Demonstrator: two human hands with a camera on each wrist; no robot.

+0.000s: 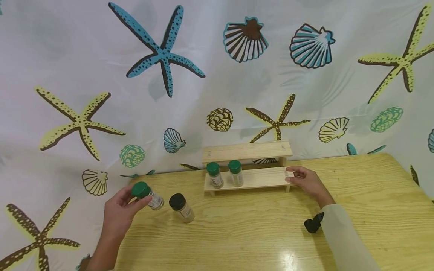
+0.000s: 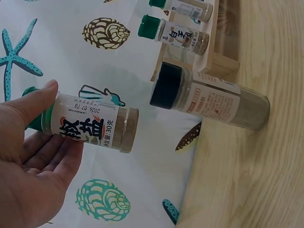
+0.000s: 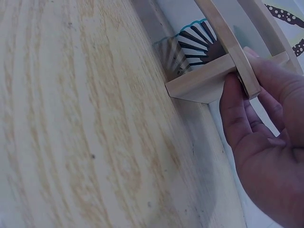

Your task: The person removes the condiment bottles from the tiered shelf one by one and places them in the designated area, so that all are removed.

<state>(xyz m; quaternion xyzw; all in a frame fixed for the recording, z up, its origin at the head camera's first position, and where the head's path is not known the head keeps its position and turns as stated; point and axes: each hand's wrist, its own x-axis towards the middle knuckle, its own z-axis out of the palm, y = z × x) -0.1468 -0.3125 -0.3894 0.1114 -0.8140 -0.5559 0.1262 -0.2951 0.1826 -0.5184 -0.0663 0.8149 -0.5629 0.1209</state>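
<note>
My left hand [image 1: 119, 211] holds a green-capped spice jar [image 1: 156, 201] by its cap, a little above the table at the left. In the left wrist view the thumb and fingers grip the cap, and brown powder shows in the labelled jar. Just right of it stands a taller black-capped spice jar [image 1: 185, 212] on the table. My right hand [image 1: 307, 181] pinches the right end of the lower board of a two-tier wooden rack [image 1: 261, 180]. In the right wrist view the thumb lies over the board and the fingers under it.
Two green-capped jars, one at the left end [image 1: 217, 180] and another beside it [image 1: 237, 178], stand on the lower tier. A printed cloth [image 1: 210, 86] hangs behind the wooden table [image 1: 237, 233]. A small black device [image 1: 313, 223] is at the right wrist.
</note>
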